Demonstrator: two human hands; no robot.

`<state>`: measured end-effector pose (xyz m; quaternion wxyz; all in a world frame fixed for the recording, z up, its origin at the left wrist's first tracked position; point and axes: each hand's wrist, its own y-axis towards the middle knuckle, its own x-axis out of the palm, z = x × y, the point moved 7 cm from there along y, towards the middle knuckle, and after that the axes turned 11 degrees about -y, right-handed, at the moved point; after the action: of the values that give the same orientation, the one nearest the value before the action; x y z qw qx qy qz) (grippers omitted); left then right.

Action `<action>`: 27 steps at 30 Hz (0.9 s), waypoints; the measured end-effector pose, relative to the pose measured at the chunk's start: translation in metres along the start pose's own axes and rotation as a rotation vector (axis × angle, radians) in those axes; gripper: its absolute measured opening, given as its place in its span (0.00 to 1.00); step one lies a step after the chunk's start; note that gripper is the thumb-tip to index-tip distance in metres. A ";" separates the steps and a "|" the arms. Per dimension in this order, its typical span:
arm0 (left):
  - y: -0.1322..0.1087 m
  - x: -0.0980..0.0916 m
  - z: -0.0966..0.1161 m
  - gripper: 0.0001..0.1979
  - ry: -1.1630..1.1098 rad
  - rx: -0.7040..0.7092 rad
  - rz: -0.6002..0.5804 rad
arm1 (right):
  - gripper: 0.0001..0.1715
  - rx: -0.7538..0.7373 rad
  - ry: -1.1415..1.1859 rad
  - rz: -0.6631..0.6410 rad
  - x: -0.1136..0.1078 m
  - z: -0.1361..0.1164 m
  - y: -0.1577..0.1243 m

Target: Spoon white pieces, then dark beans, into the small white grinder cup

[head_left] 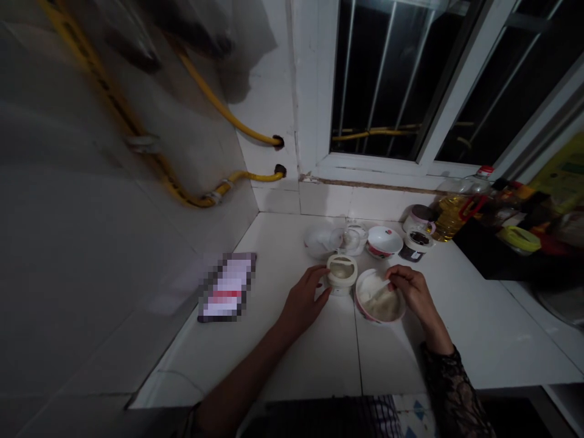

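My left hand [306, 297] is at a small cream jar [341, 286], with fingers and thumb curved against its left side. The jar's top shows a pale inside, though I cannot tell what it holds. In my right hand [410, 289] a white spoon [380, 290] is pinched, and it dips into a bowl [365, 310] with a pinkish outside. White powder lies in that bowl. Just behind the jar are clear plastic containers [350, 239] and a white bowl with a red pattern [384, 241].
A phone [228, 289] with a blurred screen lies at the left. Two dark-filled jars [416, 244] and an oil bottle [451, 213] stand at the back right, beside a black rack [488, 252] crowded with bottles. A yellow pipe [173, 182] runs along the left wall.
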<state>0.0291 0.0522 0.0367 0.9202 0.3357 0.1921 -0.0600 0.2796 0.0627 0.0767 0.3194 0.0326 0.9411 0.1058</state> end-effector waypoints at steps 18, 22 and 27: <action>0.001 -0.001 0.003 0.17 0.022 0.008 -0.001 | 0.07 0.210 0.215 0.077 -0.003 0.015 0.006; 0.001 0.000 0.002 0.17 0.011 0.012 -0.003 | 0.06 0.221 0.203 0.105 -0.006 0.016 0.006; 0.001 0.000 0.000 0.17 0.016 0.005 0.000 | 0.06 0.227 0.231 0.111 -0.006 0.019 0.006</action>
<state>0.0294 0.0522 0.0373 0.9178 0.3384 0.1994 -0.0579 0.2958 0.0711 0.0667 0.1972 0.1080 0.9742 0.0194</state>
